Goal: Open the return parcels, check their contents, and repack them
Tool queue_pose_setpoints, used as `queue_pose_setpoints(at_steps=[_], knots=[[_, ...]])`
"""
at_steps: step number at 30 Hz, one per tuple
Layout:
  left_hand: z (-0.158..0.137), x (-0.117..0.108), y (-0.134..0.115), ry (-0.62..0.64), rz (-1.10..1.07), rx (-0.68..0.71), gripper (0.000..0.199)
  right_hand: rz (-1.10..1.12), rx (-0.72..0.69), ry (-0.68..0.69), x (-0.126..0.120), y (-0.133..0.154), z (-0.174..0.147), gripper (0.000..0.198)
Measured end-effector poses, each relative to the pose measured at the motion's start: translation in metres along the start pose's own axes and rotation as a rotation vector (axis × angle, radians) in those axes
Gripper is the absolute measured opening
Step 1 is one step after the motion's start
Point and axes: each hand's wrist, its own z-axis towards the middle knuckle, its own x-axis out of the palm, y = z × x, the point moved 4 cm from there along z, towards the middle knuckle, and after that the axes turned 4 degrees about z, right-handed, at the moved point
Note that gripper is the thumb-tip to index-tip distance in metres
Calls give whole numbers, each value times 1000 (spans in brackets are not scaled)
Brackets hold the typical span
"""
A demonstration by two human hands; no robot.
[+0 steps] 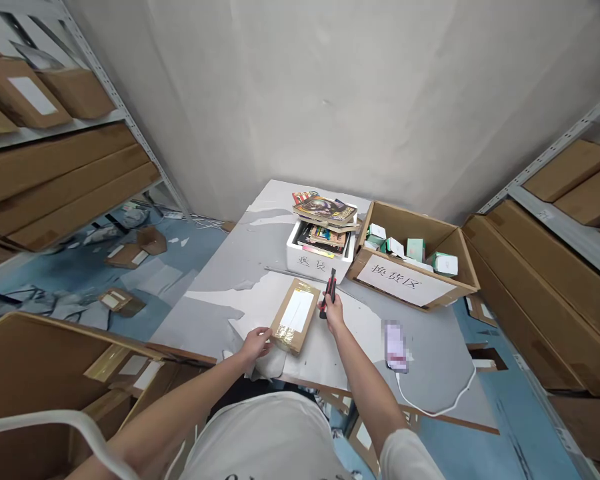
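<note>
A small cardboard box (pixel 294 319), sealed with shiny tape and bearing a white label, lies flat on the table (pixel 220 260) before me. My left hand (pixel 256 344) grips the near left corner of that box, thumb and fingers at its edge. In my right hand (pixel 334 315) is a red and black box cutter (pixel 331 291), fingers wrapped round its handle and its tip pointing away from me. The cutter is just right of the box; whether its blade is out, I cannot make out.
Behind the box stands a white foam box (pixel 310 261) piled with books (pixel 326 211). Right of it, a large open carton (pixel 463 267) holds several green and white boxes. A phone (pixel 396 347) with a white cable lies at right. Shelves of cartons flank both sides.
</note>
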Motion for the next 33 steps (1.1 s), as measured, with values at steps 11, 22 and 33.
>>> queue_pose_setpoints(at_steps=[11,22,33], knots=[[19,-2,-12,79,399,69,16,-15,161,52,-24,-46,-125,50],[24,-11,-15,211,454,44,23,125,255,-98,-2,-69,-158,61],[84,-12,-99,238,482,255,59,223,276,-182,-3,-71,-174,56]])
